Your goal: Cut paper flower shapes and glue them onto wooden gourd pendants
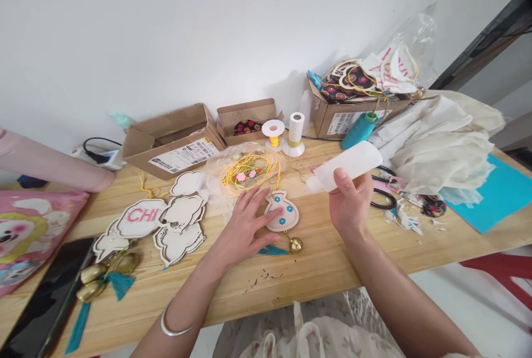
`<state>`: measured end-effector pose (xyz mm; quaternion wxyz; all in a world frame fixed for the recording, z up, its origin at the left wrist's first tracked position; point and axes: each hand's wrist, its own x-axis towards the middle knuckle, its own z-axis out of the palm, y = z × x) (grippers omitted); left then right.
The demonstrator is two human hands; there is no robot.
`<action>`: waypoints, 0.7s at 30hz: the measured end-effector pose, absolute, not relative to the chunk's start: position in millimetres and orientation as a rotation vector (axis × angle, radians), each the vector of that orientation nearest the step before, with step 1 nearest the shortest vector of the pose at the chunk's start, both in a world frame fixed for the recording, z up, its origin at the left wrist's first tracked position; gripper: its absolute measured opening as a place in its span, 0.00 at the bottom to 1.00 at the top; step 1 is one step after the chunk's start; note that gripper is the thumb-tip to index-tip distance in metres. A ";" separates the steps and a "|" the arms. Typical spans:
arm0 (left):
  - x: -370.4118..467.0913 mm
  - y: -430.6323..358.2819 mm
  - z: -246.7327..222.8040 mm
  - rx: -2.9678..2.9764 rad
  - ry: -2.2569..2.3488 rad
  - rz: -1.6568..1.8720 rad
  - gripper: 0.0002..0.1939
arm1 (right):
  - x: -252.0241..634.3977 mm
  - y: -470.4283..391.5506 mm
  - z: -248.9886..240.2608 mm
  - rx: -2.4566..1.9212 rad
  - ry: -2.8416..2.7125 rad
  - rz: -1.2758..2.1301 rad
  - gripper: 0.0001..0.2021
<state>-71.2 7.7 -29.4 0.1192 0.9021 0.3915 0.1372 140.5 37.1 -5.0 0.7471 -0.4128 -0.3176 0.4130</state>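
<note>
My right hand (352, 200) is wrapped round a white squeeze bottle (351, 163), tipped on its side above the table with its nozzle toward the left. My left hand (248, 222) lies with fingers spread, its fingertips touching the left side of a pale pouch-shaped ornament (290, 219). Small blue flowers (282, 221) dot the ornament's face. A golden bell (296, 245) hangs from its lower edge, and a teal tassel (274, 250) lies beside the bell. Just behind the left hand is a plastic bag with yellow cords (249, 172) and pink flower pieces.
Pale cloud-shaped pieces (183, 211) lie left of the left hand, near brass bells (93, 280) and a black phone (54, 297). Cardboard boxes (177, 158) and thread spools (295, 133) line the wall. Scissors (383, 199), white fabric (444, 142) and a blue sheet (490, 194) are at right.
</note>
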 end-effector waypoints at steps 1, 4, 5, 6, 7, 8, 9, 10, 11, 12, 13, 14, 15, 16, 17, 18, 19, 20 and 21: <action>-71.3 7.5 -29.3 2.641 1.147 0.390 0.24 | 140.7 37.0 -4.8 -0.903 -0.695 0.902 0.24; -71.6 7.5 -29.4 2.639 1.152 0.376 0.23 | 140.8 36.8 -4.5 -0.911 -0.698 0.892 0.23; -71.8 7.6 -29.5 2.634 1.154 0.378 0.23 | 140.8 36.9 -4.5 -0.908 -0.696 0.896 0.23; -71.9 7.7 -29.6 2.628 1.155 0.379 0.23 | 140.7 37.0 -4.4 -0.901 -0.693 0.902 0.23; -72.0 7.9 -29.7 2.624 1.155 0.379 0.23 | 140.6 37.1 -4.4 -0.892 -0.689 0.909 0.23; -72.0 8.0 -29.7 2.621 1.154 0.378 0.23 | 140.6 37.3 -4.3 -0.883 -0.685 0.916 0.23; -72.1 8.0 -29.8 2.619 1.152 0.378 0.23 | 140.5 37.4 -4.3 -0.876 -0.681 0.919 0.22; -72.1 8.1 -30.0 2.618 1.149 0.379 0.23 | 140.5 37.4 -4.2 -0.873 -0.678 0.918 0.22; -72.1 8.1 -30.2 2.618 1.148 0.381 0.23 | 140.4 37.4 -4.1 -0.873 -0.676 0.915 0.22; -72.1 8.0 -30.6 2.616 1.149 0.383 0.23 | 140.4 37.3 -3.9 -0.875 -0.672 0.912 0.22; -72.1 8.0 -31.0 2.616 1.152 0.387 0.22 | 140.2 37.1 -3.6 -0.876 -0.667 0.913 0.22; -72.1 8.0 -31.4 2.618 1.153 0.391 0.22 | 140.1 36.8 -3.2 -0.875 -0.661 0.917 0.21; -72.0 8.0 -31.7 2.623 1.152 0.392 0.22 | 139.8 36.4 -2.8 -0.872 -0.655 0.921 0.21; -71.8 8.1 -31.8 2.631 1.149 0.391 0.22 | 139.5 36.0 -2.3 -0.867 -0.647 0.927 0.21; -71.5 8.2 -31.5 2.643 1.143 0.397 0.22 | 139.2 35.7 -1.9 -0.859 -0.638 0.934 0.21; -71.1 8.2 -30.7 2.655 1.136 0.410 0.22 | 138.9 35.6 -1.6 -0.850 -0.630 0.941 0.20; -70.7 8.3 -29.4 2.666 1.129 0.441 0.23 | 138.8 35.6 -1.4 -0.839 -0.623 0.946 0.20; -70.3 8.2 -27.7 2.675 1.120 0.502 0.23 | 138.8 35.9 -1.3 -0.826 -0.614 0.951 0.20; -70.1 8.1 -25.7 2.677 1.116 0.596 0.23 | 139.1 36.4 -1.3 -0.815 -0.604 0.959 0.19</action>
